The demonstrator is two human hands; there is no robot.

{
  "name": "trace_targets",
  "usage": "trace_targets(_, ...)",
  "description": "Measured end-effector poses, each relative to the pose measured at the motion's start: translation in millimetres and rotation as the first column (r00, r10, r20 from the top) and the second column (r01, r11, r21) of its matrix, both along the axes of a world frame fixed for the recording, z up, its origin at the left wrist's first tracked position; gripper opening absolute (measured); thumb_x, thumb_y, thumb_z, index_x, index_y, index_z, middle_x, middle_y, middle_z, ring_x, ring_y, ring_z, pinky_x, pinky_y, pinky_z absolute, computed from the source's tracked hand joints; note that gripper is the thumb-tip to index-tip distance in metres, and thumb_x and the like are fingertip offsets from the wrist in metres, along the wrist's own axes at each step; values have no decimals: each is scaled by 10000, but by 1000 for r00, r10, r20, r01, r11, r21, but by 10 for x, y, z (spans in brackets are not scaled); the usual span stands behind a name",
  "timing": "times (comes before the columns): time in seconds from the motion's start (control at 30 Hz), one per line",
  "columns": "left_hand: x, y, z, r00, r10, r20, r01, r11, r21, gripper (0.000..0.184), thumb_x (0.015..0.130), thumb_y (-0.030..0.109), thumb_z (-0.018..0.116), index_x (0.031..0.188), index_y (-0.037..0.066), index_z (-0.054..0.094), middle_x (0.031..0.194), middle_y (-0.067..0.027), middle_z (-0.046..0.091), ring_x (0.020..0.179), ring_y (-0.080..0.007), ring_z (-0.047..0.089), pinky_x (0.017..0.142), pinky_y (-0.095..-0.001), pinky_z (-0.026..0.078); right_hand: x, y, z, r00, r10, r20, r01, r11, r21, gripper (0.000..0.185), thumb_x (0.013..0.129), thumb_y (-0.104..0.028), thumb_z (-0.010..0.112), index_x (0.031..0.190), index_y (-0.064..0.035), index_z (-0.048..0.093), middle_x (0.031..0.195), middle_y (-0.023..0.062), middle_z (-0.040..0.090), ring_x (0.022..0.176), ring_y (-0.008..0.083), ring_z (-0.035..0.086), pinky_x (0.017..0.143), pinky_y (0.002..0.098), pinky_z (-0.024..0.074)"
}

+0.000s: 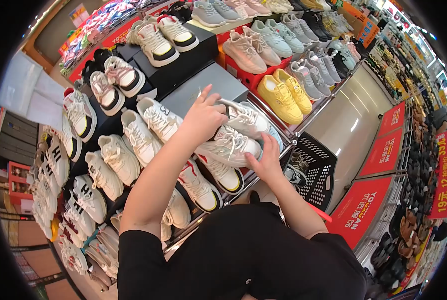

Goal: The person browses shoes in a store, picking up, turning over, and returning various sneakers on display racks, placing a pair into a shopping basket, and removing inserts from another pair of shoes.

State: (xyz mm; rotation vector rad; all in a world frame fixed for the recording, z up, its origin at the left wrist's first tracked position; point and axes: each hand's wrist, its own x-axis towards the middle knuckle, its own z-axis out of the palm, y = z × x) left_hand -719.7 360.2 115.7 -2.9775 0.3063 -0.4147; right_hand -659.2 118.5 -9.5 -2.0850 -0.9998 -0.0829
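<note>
Both of my hands are at a pair of white sneakers at the middle of the rack. My left hand is at the heel end of the pair, its thumb side and some fingers raised and apart; whether it grips a shoe is hidden. My right hand touches the toe end of the nearer white sneaker, fingers spread around it. Just behind lies the other white sneaker, partly over a pale blue one. A grey shoebox is beyond them. White sneakers with black and yellow soles stand below.
Yellow sneakers stand at the rack's right edge. A black perforated basket holding shoes is right of my right hand. Black boxes carry more sneakers. Red signs and another shoe rack line the aisle's right side.
</note>
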Motion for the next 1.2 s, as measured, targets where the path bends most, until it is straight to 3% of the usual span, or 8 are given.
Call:
trace_targets(0.23,196,28,-102,913,213,-349,-224,975,9,153,766,75,619,871,109,723,1091,-90,634,1189,-294,529,1178,-507,232,112,5,-215,993,-53,-108,55,998,12,945,783,-406,752,1514,-103,235,1521,296,192,1371,487,279,1106,536,290)
trace_targets(0.37,206,-108,-30,954,270,-130,-289,944,-161,206,778,63,638,975,81,693,1042,-121,656,1052,-306,597,1043,-476,389,116,-38,-182,995,-46,-94,45,999,-7,906,791,-388,744,1502,-104,259,1512,269,215,1340,469,320,1098,533,299)
trace_targets(0.43,235,-256,0,983,159,-88,-182,869,-460,244,753,103,702,989,47,674,957,-127,673,969,-314,629,938,-441,437,130,-46,-147,997,-26,-79,31,997,75,807,805,-338,732,1469,-104,338,1485,261,262,1294,454,364,1080,528,316)
trace_targets(0.77,236,-317,-255,974,117,192,-52,948,-313,117,746,126,718,832,62,670,811,-64,670,837,-269,633,805,-400,443,515,455,236,984,61,169,-93,977,190,532,801,-232,719,1298,-113,572,1338,111,537,1219,333,473,1035,470,350)
trace_targets(0.9,107,-248,239,910,114,399,-85,992,-91,91,737,91,708,755,79,619,762,-43,640,784,-248,624,763,-391,439,543,594,109,984,53,168,-82,981,175,407,794,-228,725,1180,-118,657,1222,48,633,1145,268,544,995,440,363)
trace_targets(1.03,-134,-168,970,698,184,692,-218,975,-39,139,702,43,713,790,109,627,776,-10,623,786,-222,592,759,-363,424,502,600,61,980,17,198,-56,979,196,352,799,-224,720,1133,-122,684,1191,30,651,1123,243,565,976,425,367)
trace_targets(1.17,-139,-243,957,729,163,665,-215,977,-4,213,695,73,751,892,95,674,904,-23,643,870,-230,589,786,-375,425,500,578,133,987,60,150,-88,978,188,362,810,-215,716,1156,-118,677,1195,47,651,1140,263,560,992,427,366)
trace_targets(1.2,-151,-401,907,694,266,668,-326,945,-38,150,745,46,735,879,82,678,910,-47,648,880,-239,591,814,-383,425,502,577,135,987,61,151,-89,978,186,362,808,-211,715,1156,-119,676,1200,49,649,1140,264,560,990,426,366)
